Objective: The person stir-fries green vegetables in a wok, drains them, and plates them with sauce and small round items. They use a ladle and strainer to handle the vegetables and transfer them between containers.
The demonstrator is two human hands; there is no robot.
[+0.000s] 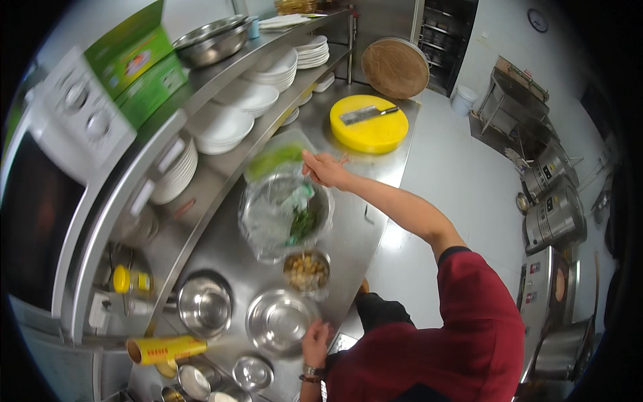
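Observation:
My right hand [325, 170] reaches over the worktop, its fingers curled beside the near end of a clear plastic container [296, 136] with blurred green contents [276, 160]. Whether it grips anything is unclear. Just below sits a large metal basin lined with clear plastic film [266, 216], holding dark leafy greens [303, 222] and a crumpled plastic bag [297, 197]. Closer to me is a metal bowl of pale yellowish chunks [305, 271]. My left hand [316, 339], with bracelets at the wrist, is at the near rim of a wide shiny metal bowl [279, 319]; its grip is blurred.
A cleaver [364, 115] lies on a thick yellow chopping board [369, 133]. A steel shelf [216, 65] with stacked white bowls [223, 125] overhangs the worktop's far side. A metal pan [205, 305], a small metal bowl [252, 373] and a yellow roll box [168, 348] stand nearby.

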